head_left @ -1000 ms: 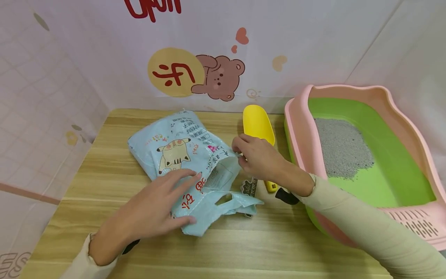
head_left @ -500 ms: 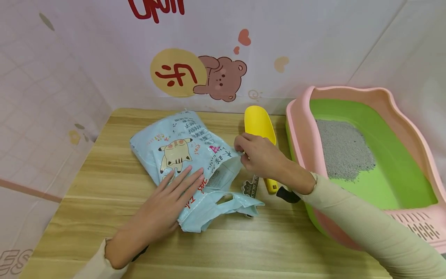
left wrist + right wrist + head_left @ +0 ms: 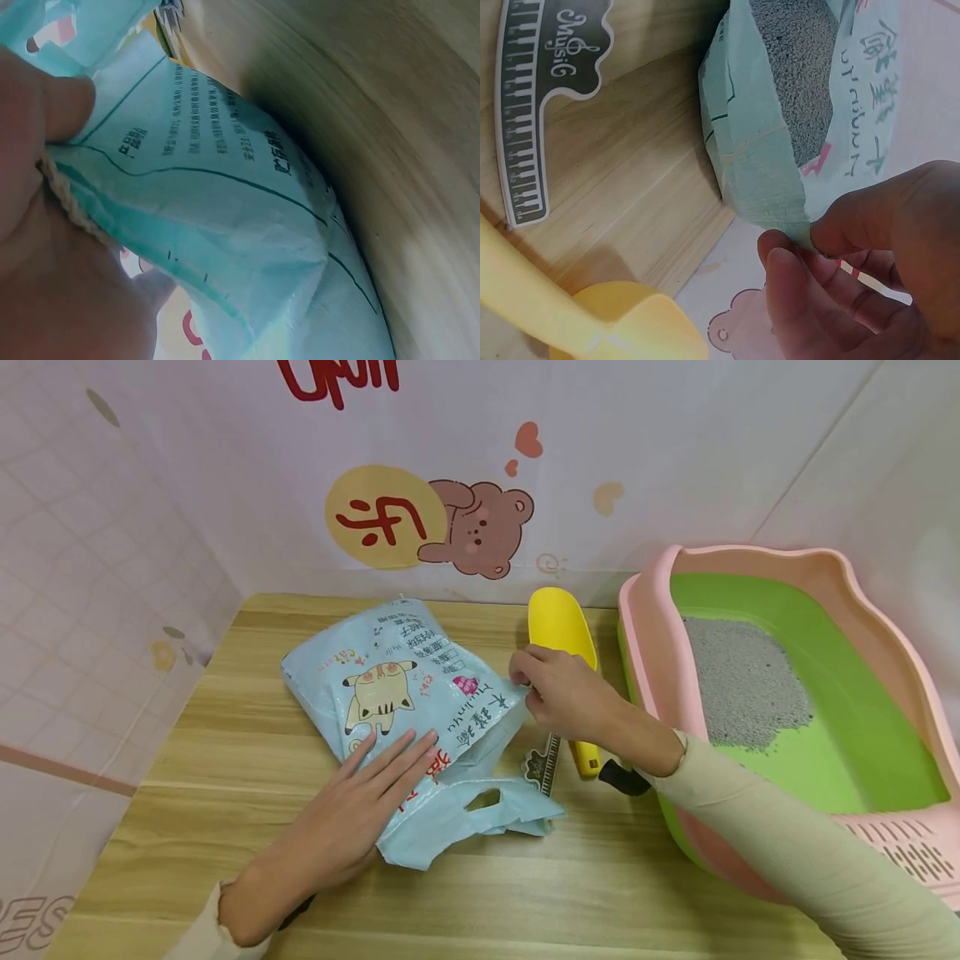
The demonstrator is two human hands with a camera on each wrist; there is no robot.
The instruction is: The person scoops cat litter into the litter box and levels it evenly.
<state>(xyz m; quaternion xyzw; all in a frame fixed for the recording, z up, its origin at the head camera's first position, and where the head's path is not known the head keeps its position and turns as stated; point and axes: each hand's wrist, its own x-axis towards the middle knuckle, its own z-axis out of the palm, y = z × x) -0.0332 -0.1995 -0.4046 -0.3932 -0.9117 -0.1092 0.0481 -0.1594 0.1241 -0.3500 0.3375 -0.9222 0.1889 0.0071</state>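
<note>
A light blue bag of cat litter (image 3: 450, 643) lies on its side with its mouth towards the right; grey granules (image 3: 799, 75) show inside in the right wrist view. My right hand (image 3: 573, 693) pinches the mouth's far corner between thumb and fingers. My left hand (image 3: 352, 806) holds the bag's near side, fingers stretched flat over the printed face. In the left wrist view its thumb (image 3: 67, 109) lies against the side with small print. A torn flap with a handle hole (image 3: 480, 814) hangs at the near end of the mouth.
A yellow scoop (image 3: 558, 627) lies behind my right hand. Beside it is a music-print ruler (image 3: 551, 764), partly under the bag. A pink and green litter box (image 3: 817, 777), with grey litter (image 3: 742, 681) in it, stands at the right. A wall borders the wooden table (image 3: 570, 893) at the back.
My left hand has gone from hovering near the mouth to holding the bag's near side, its thumb now out of the head view. The mouth has narrowed; the right hand keeps its pinch.
</note>
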